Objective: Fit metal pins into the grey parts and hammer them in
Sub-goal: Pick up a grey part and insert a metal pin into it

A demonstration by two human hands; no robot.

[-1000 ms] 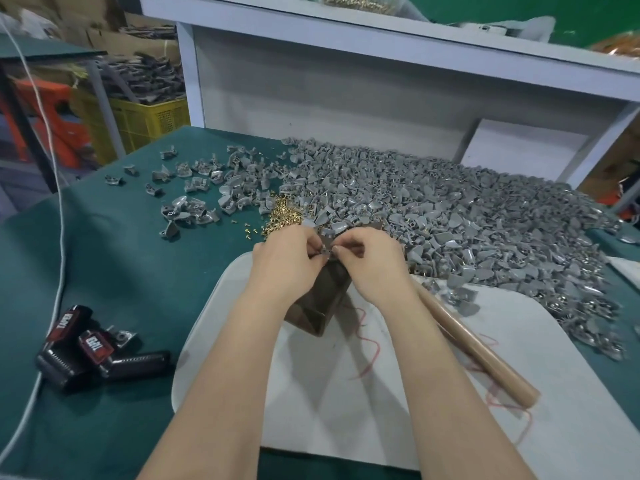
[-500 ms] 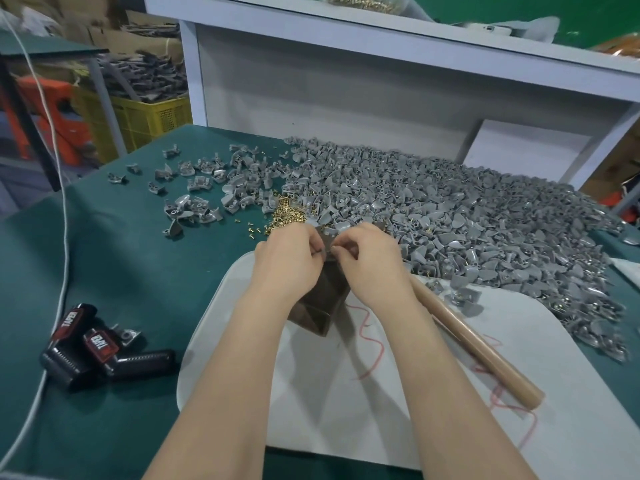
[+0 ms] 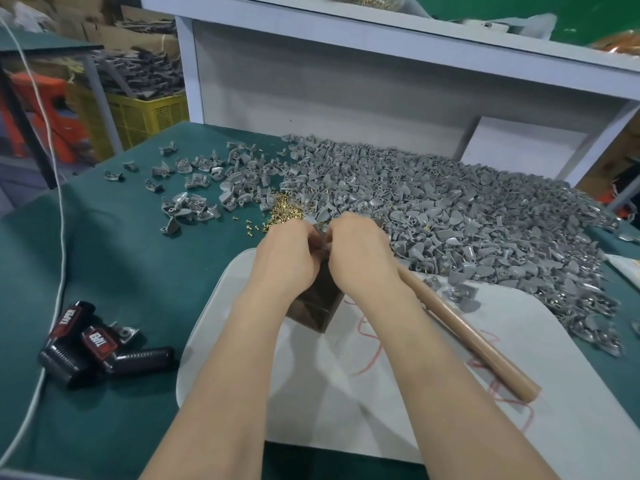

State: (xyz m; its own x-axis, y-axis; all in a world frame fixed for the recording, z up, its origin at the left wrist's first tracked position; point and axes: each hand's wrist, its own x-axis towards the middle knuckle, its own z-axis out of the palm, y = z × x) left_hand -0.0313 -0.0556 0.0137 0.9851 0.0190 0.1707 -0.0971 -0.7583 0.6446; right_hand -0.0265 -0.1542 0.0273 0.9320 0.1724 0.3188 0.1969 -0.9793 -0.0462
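My left hand [image 3: 289,258] and my right hand [image 3: 360,252] meet fingertip to fingertip over a dark metal block [image 3: 317,308] on a white board [image 3: 398,393]. Between the fingers a small grey part [image 3: 320,237] shows, pinched from both sides; whether a pin is in it is hidden. A heap of brass pins [image 3: 282,211] lies just beyond my left hand. A big pile of grey parts [image 3: 467,216] covers the table behind and to the right. A hammer's wooden handle [image 3: 467,336] lies on the board right of my right arm; its head is hidden.
Loose grey parts [image 3: 194,206] are scattered at the back left on the green table [image 3: 114,271]. Black and red clip-like tools [image 3: 90,351] and a white cable [image 3: 62,216] lie at the left. A white shelf frame [image 3: 346,57] stands behind; a yellow crate [image 3: 145,116] sits beyond the table.
Both hands stay pressed together over the block, with only small finger movement on the grey part. The view has shifted slightly.
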